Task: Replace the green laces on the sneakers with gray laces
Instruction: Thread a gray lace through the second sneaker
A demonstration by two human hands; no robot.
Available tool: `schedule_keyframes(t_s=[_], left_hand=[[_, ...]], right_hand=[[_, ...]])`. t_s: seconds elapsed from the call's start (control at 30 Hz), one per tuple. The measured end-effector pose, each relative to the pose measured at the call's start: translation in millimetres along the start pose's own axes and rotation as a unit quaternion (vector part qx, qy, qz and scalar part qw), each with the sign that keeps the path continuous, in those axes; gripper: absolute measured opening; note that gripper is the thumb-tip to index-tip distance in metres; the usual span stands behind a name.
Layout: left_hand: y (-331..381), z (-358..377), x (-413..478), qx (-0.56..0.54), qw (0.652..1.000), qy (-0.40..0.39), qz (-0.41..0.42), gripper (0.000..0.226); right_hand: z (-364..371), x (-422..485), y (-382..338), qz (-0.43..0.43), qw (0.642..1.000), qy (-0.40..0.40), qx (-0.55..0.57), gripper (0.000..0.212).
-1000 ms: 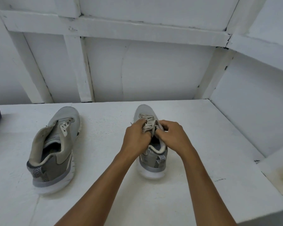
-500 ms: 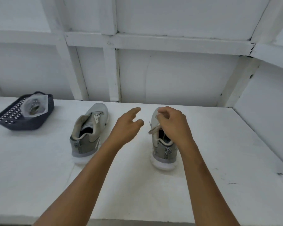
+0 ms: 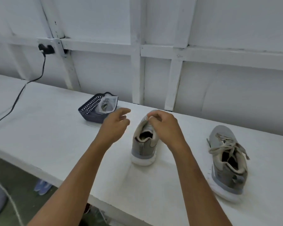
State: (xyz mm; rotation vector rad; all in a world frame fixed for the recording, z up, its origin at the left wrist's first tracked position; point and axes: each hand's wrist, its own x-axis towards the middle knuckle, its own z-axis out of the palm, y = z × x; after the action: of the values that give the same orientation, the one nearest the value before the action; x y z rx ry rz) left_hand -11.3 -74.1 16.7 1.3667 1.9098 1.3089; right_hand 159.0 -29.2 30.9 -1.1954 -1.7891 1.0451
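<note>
On the white counter the middle sneaker stood with its heel toward the near side. The right hand was over its tongue with curled fingers; I cannot tell if they pinched something. The left hand hovered just left of it, fingers loose and wide, holding nothing. Far left stood a dark basket with a plastic bag. The right sneaker had pale laces.
</note>
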Motion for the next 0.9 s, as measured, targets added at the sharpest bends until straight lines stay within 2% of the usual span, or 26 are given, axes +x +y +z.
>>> schedule_keyframes(t_s=[0.23, 0.4, 0.53, 0.6, 0.73, 0.9], left_hand=[[-54.0, -61.0, 78.0, 0.078, 0.993, 0.085, 0.035, 0.037], [-92.8, -98.9, 138.7, 0.086, 0.992, 0.090, -0.002, 0.037], [-119.1, -113.3, 186.6, 0.122, 0.991, 0.011, -0.055, 0.041], [-129.9, -112.6, 203.7, 0.166, 0.983, -0.042, -0.060, 0.041], [-147.8, -109.3, 232.4, 0.232, 0.964, -0.119, -0.056, 0.030], [-154.0, -103.1, 255.8, 0.247, 0.952, -0.171, -0.065, 0.024]], right_hand=[[83.6, 63.6, -18.5, 0.008, 1.000, -0.016, 0.003, 0.021], [142.4, 108.7, -30.5, -0.019, 0.996, -0.036, -0.080, 0.029], [186.3, 136.4, -34.1, -0.051, 0.986, -0.058, -0.145, 0.036], [203.3, 148.6, -32.3, -0.067, 0.982, -0.041, -0.171, 0.035], [227.1, 175.4, -22.2, -0.034, 0.960, -0.073, -0.267, 0.018], [236.5, 205.8, -27.6, -0.013, 0.944, -0.114, -0.311, 0.017]])
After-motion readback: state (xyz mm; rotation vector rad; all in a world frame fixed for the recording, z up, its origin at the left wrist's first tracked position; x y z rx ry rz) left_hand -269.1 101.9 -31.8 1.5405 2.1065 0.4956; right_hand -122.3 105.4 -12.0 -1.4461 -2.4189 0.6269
